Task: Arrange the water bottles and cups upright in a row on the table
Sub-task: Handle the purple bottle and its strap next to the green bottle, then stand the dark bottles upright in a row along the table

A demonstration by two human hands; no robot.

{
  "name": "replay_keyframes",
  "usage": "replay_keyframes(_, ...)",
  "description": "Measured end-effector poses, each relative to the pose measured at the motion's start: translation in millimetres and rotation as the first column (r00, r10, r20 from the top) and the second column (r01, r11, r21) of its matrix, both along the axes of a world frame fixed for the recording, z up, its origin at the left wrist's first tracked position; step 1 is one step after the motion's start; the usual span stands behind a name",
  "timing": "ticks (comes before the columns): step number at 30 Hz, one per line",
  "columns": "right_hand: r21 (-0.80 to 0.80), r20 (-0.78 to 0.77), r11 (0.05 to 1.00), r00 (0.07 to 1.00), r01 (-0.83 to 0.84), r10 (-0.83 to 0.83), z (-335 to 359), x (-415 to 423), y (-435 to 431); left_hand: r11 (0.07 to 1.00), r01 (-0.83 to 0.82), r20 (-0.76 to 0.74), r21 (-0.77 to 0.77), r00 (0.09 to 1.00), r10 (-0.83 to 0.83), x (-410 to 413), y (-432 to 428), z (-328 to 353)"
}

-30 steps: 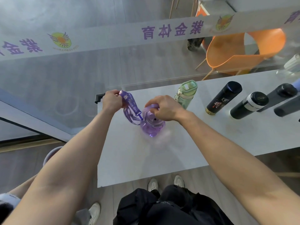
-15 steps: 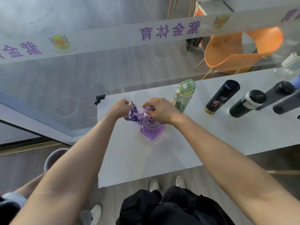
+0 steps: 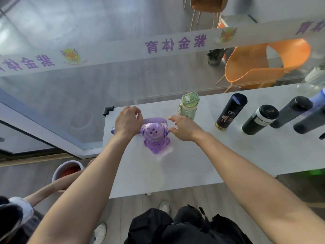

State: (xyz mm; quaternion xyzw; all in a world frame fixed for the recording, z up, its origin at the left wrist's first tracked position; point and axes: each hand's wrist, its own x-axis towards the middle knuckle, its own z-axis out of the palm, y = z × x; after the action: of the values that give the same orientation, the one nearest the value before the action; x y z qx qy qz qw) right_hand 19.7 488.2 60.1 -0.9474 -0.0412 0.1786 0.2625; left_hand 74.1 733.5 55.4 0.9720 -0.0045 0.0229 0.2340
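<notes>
A purple bottle [image 3: 155,138] with a cat-face lid stands upright near the left end of the white table [image 3: 193,164]. Its purple strap [image 3: 154,120] lies behind and beside it. My left hand [image 3: 127,121] is closed on the strap just left of the bottle. My right hand [image 3: 184,127] hovers at the bottle's right side, fingers spread, holding nothing. To the right a green bottle [image 3: 189,105], a black printed flask [image 3: 230,111], a black-and-silver flask [image 3: 260,119] and further dark flasks [image 3: 292,114] stand upright in a row.
A glass wall with purple lettering runs along the table's far edge. Behind it stands an orange chair [image 3: 263,67]. Another person's arm and a pale bucket [image 3: 67,170] are at lower left. A clear bottle [image 3: 314,78] shows at the right edge.
My right hand has come off the purple bottle's lid and opened beside it. My left hand has lowered the strap down to the table behind the bottle.
</notes>
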Motion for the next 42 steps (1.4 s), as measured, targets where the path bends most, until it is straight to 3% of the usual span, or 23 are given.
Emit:
replay_keyframes(3, -0.022, -0.037, 0.999, 0.999, -0.036, 0.035, -3.6, -21.6, -36.2, 0.998, 0.034, 0.09, -0.05, 0.995, -0.03, -22.8, -37.9, 22.5)
replay_keyframes(6, -0.078, -0.09, 0.994, 0.994, -0.071, 0.064, -3.0, -50.7, -86.8, 0.987, 0.163, 0.033, -0.009, 0.986, -0.162, -52.6, -90.4, 38.9)
replay_keyframes(9, -0.11, -0.134, 0.993, 0.991, -0.041, 0.026, -5.5, -83.6, -149.8, 0.932, 0.353, -0.239, 0.086, 0.915, -0.325, -79.6, -148.8, 37.7)
replay_keyframes(12, -0.131, -0.165, 0.991, 0.984, 0.037, -0.059, -13.5, -120.4, -220.0, 0.844, 0.524, -0.524, 0.109, 0.752, -0.399, -103.4, -216.0, 22.1)
replay_keyframes(15, -0.17, -0.194, 0.975, 0.965, 0.146, -0.178, -21.4, -160.8, -290.8, 0.741, 0.655, -0.615, 0.148, 0.648, -0.45, -124.3, -291.9, 12.4)
replay_keyframes(22, -0.214, -0.19, 0.9, 0.888, 0.38, -0.419, -14.0, -224.7, -439.9, 0.561, 0.813, -0.548, 0.153, 0.542, -0.637, -129.1, -465.4, 36.8)
replay_keyframes(28, -0.243, -0.108, 0.853, 0.861, 0.462, -0.497, 10.2, -218.1, -557.8, 0.52, 0.845, -0.437, 0.126, 0.518, -0.736, -91.2, -603.5, 61.8)
replay_keyframes(34, -0.244, -0.038, 0.821, 0.84, 0.517, -0.541, 31.3, -185.2, -676.7, 0.545, 0.833, -0.358, 0.097, 0.54, -0.762, -35.8, -735.7, 72.1)
replay_keyframes(42, -0.214, 0.004, 0.816, 0.836, 0.537, -0.549, 47.8, -127.9, -782.0, 0.635, 0.756, -0.299, 0.159, 0.65, -0.699, 30.6, -812.6, 69.3)
